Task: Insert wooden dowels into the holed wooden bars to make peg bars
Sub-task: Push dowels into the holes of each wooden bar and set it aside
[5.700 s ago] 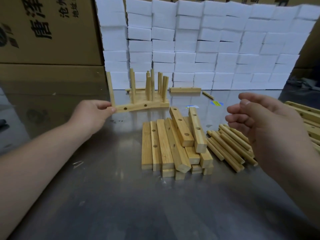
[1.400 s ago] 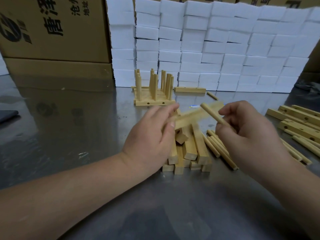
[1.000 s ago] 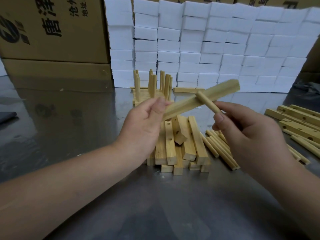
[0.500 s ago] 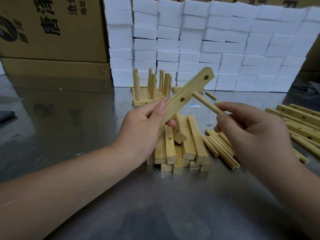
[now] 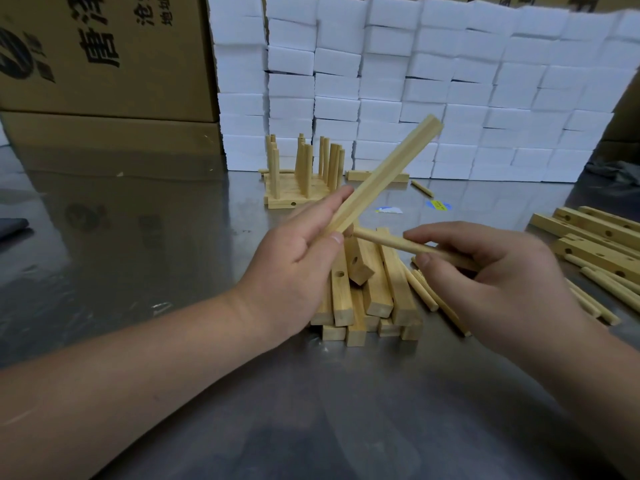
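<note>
Head: left hand grips bar; right hand pinches dowel.

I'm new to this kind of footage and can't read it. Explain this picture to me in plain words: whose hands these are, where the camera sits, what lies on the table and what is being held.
No machine here: a person works with bare hands, and the camera is worn on their head, looking forward and down. The left hand grips a holed wooden bar, tilted up and away. The right hand pinches a dowel, its tip at the bar's lower end; whether it has entered a hole cannot be told. On the metal table lie a pile of bars, loose dowels beside it, more bars at the right edge, and finished peg bars with upright dowels farther back. Behind stand stacked white blocks and cardboard boxes.
</note>
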The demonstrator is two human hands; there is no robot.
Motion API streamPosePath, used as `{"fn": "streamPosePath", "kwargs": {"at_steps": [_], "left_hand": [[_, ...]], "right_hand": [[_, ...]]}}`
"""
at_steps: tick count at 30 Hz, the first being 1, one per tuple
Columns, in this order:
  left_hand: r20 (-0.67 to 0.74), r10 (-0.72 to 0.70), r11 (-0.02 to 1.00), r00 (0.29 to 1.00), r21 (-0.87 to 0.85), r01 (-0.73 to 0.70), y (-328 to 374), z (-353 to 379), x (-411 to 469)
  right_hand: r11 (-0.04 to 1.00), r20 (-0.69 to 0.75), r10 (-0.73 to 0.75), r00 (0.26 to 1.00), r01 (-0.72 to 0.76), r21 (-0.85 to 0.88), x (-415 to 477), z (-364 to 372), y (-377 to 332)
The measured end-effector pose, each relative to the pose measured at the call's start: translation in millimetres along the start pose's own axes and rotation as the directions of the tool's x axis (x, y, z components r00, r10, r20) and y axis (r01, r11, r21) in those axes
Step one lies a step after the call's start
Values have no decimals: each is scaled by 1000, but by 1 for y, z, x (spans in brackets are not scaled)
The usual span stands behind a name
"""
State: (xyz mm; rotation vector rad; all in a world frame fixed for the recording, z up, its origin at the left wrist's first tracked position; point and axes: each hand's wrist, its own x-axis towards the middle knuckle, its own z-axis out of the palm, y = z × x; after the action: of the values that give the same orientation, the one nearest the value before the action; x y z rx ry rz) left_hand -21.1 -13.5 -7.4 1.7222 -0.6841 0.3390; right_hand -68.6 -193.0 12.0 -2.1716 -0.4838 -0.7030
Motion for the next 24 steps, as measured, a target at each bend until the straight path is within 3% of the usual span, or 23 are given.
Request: {"fn": "streamPosePath", "kwargs": {"at_steps": [15,20,24], "left_hand": [[43,22,997,999,-76,-18,2,1,-1],[2,-59,943,998,-328,56,5,4,1],[10,-58,926,998,-374,58,5,4,2]], "right_hand": [[992,113,-58,992,70,-102,-1,3,-2],[992,119,-57,991,70,-104,-2,5,0],[992,99,-49,994,60,-113,-1,5,1]]}}
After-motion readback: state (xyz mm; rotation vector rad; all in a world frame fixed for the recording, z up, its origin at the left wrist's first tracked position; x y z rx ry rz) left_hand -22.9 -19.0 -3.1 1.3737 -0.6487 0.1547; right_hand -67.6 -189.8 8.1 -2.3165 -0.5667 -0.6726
